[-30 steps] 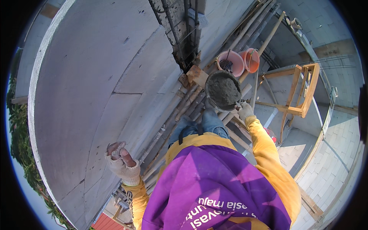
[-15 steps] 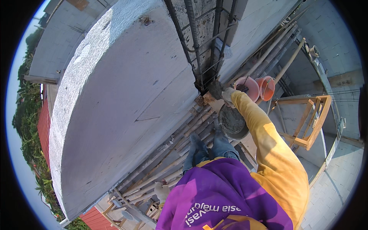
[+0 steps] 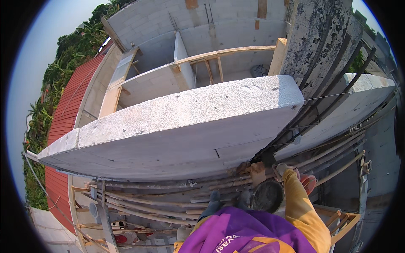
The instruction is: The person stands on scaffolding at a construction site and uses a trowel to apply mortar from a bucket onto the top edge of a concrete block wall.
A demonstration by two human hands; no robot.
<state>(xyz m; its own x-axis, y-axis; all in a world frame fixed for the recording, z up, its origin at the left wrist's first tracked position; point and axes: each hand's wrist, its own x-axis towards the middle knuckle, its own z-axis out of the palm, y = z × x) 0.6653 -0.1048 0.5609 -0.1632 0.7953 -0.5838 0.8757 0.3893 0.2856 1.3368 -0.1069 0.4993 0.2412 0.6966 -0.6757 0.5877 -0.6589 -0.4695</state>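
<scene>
See a dark grey trowel-like tool [image 3: 268, 158] at four o'clock in the view, at the lower end of the dark gap between two stretches of wall. Cannot tell whether touching the wall there (too small and shadowed). Find the right hand [image 3: 279, 169], gloved, right beside the tool, pressed together around its near end.

From this hand, note a wooden board [image 3: 257, 173] at nine o'clock, close by, and a round dark bucket [image 3: 268, 196] at seven, holding something grey. Spot an orange-red bucket [image 3: 309, 183] at four, just past the yellow sleeve [image 3: 301, 202].

Look to six o'clock in the view for the left hand [image 3: 183, 232], also gloved, low beside the purple garment [image 3: 249, 232]; cannot tell, for so small and blurred a shape, whether spread or pressed together.

Farther out, meet the pale block wall [image 3: 181, 152], curving from four o'clock round to nine, with a rough white top. Notice a blotched concrete column [image 3: 310, 38] at two o'clock, with dark steel bars [image 3: 366, 63] slanting alongside. Below the wall, trace long poles [image 3: 147, 213] near seven. Beyond, pick out a red roof [image 3: 71, 109] at nine and green trees [image 3: 63, 63] at ten.
</scene>
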